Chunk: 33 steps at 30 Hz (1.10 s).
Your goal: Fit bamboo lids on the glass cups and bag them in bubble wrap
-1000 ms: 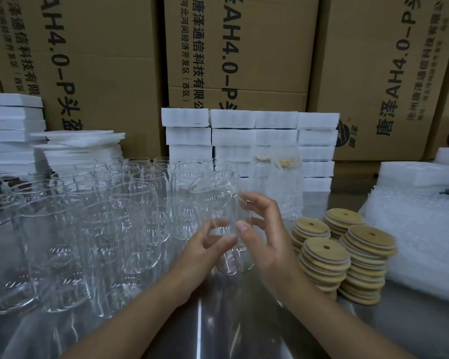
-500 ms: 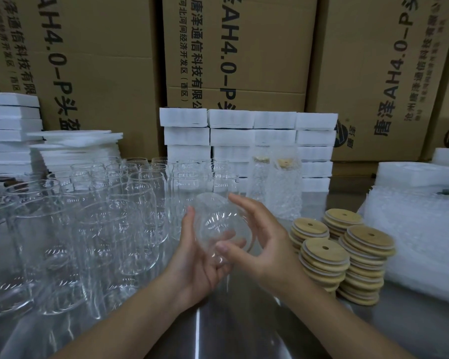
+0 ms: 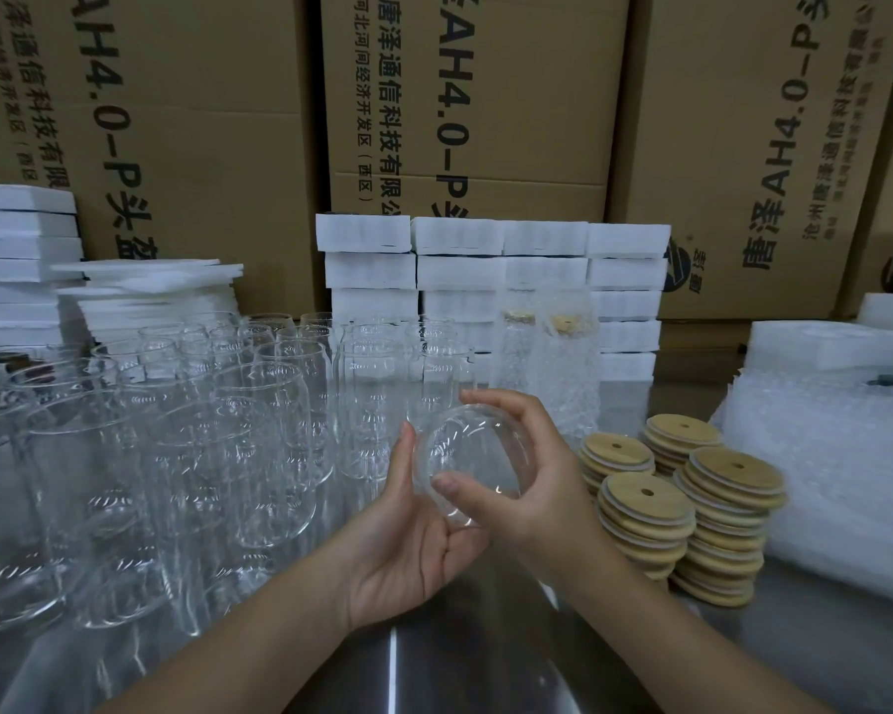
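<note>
Glass cup: one clear glass cup is held just above the table's near centre, tipped so that one round end faces us; we cannot tell whether it is the mouth or the base.
Right hand: the right hand grips the cup from the right, fingers curled over its top edge and thumb laid across its near face.
Left hand: the left hand, palm up, cups the glass from below and from the left, one finger rising along its side.
Bamboo lids: four stacks of round bamboo lids, each lid with a small hole, stand just to the right of the hands, and we see none on the held cup.
Bubble wrap: a heap of bubble wrap bags lies beyond the lids at the right edge.
Wrapped cups: two wrapped cups, lidded and upright, stand behind the hands.
Empty glasses: we count many bare empty glasses crowded upright across the left half of the table.
Table: a steel table carries it all.
Backdrop: white foam blocks are stacked behind the glasses, against printed cardboard cartons.
</note>
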### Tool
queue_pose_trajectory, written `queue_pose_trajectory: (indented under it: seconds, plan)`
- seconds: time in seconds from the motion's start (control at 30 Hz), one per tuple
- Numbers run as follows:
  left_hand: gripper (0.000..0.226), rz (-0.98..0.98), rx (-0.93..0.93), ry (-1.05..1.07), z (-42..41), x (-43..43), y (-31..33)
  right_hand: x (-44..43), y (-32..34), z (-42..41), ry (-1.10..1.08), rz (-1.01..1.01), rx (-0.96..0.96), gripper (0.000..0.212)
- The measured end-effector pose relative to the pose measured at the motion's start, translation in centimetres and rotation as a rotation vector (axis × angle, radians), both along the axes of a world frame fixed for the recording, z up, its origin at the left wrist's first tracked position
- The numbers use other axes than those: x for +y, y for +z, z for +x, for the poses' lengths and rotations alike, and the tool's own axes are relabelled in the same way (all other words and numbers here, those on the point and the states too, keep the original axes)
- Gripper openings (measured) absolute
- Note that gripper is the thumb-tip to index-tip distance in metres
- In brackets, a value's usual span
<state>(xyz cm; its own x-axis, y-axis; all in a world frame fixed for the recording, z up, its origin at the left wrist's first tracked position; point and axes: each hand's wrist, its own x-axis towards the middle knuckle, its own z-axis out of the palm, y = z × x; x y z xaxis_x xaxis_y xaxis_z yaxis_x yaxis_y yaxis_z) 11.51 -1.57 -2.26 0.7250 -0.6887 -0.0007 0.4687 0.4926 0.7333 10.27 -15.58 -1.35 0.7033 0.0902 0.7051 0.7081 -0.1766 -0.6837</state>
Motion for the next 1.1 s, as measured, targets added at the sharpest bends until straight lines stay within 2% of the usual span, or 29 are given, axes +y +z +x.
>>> queue_pose_trajectory:
  seconds: [0.07, 0.33, 1.1]
  plan:
    - [0.084, 0.003, 0.013, 0.01, 0.03, -0.09, -0.02, 0.12, -0.1, 0.13, 0.002, 0.049, 0.023, 0.058]
    - [0.103, 0.014, 0.094, -0.002, 0.13, -0.17, 0.01, 0.35, -0.04, 0.26, 0.032, 0.178, 0.082, 0.051]
    - [0.084, 0.039, 0.089, 0.049, 0.23, -0.4, -0.18, 0.42, 0.06, 0.45, 0.006, 0.254, 0.048, 0.024]
